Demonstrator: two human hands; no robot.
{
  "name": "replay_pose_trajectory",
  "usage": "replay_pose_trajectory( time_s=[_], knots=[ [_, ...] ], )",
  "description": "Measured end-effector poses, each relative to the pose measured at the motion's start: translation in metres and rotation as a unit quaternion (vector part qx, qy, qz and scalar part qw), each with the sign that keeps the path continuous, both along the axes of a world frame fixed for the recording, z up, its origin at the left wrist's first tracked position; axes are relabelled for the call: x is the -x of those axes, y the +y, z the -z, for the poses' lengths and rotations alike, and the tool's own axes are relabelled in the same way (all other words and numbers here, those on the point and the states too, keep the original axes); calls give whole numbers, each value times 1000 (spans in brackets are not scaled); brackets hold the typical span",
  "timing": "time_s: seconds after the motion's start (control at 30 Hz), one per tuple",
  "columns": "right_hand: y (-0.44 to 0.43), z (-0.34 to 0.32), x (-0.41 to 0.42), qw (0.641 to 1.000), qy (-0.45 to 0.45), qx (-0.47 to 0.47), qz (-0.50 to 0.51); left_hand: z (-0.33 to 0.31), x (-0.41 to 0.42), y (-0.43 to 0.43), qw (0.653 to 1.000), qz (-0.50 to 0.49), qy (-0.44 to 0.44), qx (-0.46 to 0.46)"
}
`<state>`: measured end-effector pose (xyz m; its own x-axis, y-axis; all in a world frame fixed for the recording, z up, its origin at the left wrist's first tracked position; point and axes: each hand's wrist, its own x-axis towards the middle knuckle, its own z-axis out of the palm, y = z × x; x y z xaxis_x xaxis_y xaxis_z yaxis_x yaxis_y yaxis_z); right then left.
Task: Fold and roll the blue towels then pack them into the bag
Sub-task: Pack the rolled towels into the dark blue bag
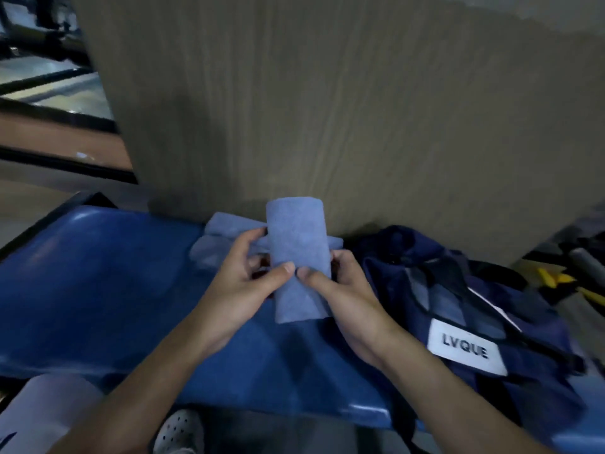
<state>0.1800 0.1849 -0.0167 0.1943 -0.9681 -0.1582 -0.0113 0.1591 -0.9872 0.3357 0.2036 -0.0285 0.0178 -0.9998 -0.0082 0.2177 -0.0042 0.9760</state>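
Observation:
A rolled light-blue towel [296, 244] stands lengthwise in the middle of the view, held above the blue bench. My left hand [242, 283] grips its left side, thumb pressed on the front. My right hand [343, 290] grips its right side, thumb meeting the left thumb on the roll. Behind the roll lie more light-blue towels [222, 234], partly hidden by my left hand. A dark navy bag [458, 299] with a white "LVQUE" label [466, 348] lies on the bench to the right, its top open.
The blue bench seat [98, 283] stretches to the left. A tall grey-brown panel [327, 109] rises right behind the towels. Yellow-handled tools [556, 280] lie at the far right. A perforated white shoe [180, 430] shows below the bench edge.

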Motion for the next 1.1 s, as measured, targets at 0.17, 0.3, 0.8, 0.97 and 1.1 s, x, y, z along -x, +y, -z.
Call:
replay_pose_trajectory(
  time_s=[0.17, 0.3, 0.8, 0.97, 1.1],
  knots=[
    [10, -15, 86, 989, -72, 95, 89, -30, 80, -9, 988, 131, -66, 56],
    [20, -17, 150, 972, -64, 143, 176, -32, 142, -24, 950, 192, -190, 157],
    [55, 13, 277, 961, -31, 93, 258, -11, 233, -98, 563, 153, -688, 432],
    [48, 25, 272, 974, -10, 59, 219, -39, 243, -119, 638, 120, -659, 379],
    [11, 31, 262, 976, -9, 12, 218, -53, 246, -133, 678, 85, -631, 367]
  ],
)
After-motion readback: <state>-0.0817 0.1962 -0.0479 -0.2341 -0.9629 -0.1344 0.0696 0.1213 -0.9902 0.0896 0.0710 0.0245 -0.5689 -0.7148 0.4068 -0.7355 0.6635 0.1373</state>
